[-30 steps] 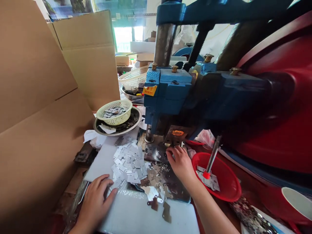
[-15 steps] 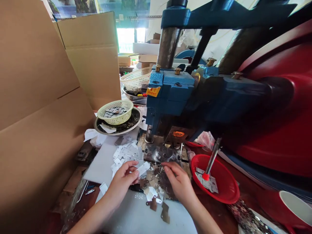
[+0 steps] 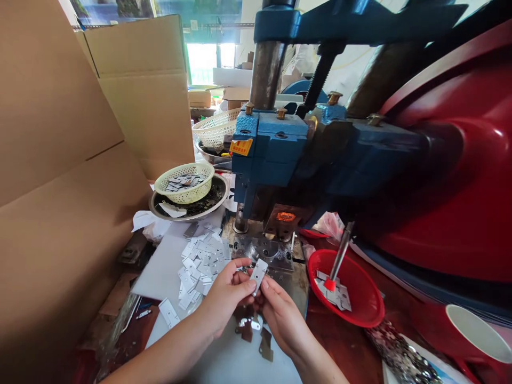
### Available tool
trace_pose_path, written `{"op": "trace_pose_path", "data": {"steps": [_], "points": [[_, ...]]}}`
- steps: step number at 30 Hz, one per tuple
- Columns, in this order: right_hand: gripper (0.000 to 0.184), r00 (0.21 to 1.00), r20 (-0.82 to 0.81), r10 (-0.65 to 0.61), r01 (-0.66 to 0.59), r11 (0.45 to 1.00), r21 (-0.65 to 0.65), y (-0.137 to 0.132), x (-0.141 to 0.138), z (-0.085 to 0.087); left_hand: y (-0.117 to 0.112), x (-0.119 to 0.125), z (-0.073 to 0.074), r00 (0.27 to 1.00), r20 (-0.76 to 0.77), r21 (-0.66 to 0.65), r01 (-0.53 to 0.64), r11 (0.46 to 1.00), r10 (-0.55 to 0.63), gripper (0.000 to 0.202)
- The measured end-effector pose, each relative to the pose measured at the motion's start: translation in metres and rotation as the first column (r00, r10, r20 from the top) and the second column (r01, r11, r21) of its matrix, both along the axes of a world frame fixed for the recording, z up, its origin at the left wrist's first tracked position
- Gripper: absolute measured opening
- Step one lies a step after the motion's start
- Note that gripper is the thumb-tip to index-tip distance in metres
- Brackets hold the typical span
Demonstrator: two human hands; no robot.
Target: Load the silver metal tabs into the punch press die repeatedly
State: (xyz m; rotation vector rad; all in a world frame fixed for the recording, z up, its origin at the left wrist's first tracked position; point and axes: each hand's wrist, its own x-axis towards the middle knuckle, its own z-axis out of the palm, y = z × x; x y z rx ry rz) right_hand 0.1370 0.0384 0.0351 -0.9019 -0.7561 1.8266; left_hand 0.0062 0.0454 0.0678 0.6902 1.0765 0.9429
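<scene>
My left hand pinches a small flat metal plate with holes in it, tilted in front of the press. My right hand meets it from the other side, thumb and fingers closed at the plate's lower edge; some fingertips are hidden behind. Just beyond is the die base of a blue press. Left of my hands, similar plates lie in a loose pile on a white board. Below my hands are brownish metal pieces.
A red bowl at the right holds plates and a red-tipped metal rod. Behind the pile, a pale basket of plates sits in a metal basin. Cardboard walls the left; a large red wheel stands right. A mug stands front right.
My right hand has moved left from the die's front edge to the plate. My left hand has brought the plate right and turned it more upright. The view has shifted slightly.
</scene>
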Motion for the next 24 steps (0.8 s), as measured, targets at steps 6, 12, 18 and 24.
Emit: {"op": "trace_pose_path", "data": {"steps": [6,12,18,24], "points": [[0.028,0.993,-0.114,-0.007,-0.003,0.996,-0.089,-0.002,-0.003,0.008,0.002,0.004,-0.001,0.993,-0.115,0.061,0.040,0.997,-0.033,0.050],[0.029,0.999,-0.047,-0.003,-0.001,0.997,-0.073,-0.003,-0.006,0.004,0.010,0.003,-0.007,0.957,-0.287,0.145,0.079,0.986,-0.034,0.024],[0.026,0.989,-0.150,0.016,-0.038,0.988,-0.147,-0.003,-0.007,0.013,0.011,0.002,-0.002,0.949,-0.311,0.142,0.102,0.985,-0.054,0.029],[0.033,0.972,-0.234,0.038,-0.099,0.963,-0.252,-0.004,-0.008,0.017,0.010,-0.001,-0.008,0.942,-0.332,0.156,0.112,0.981,-0.055,0.027]]}}
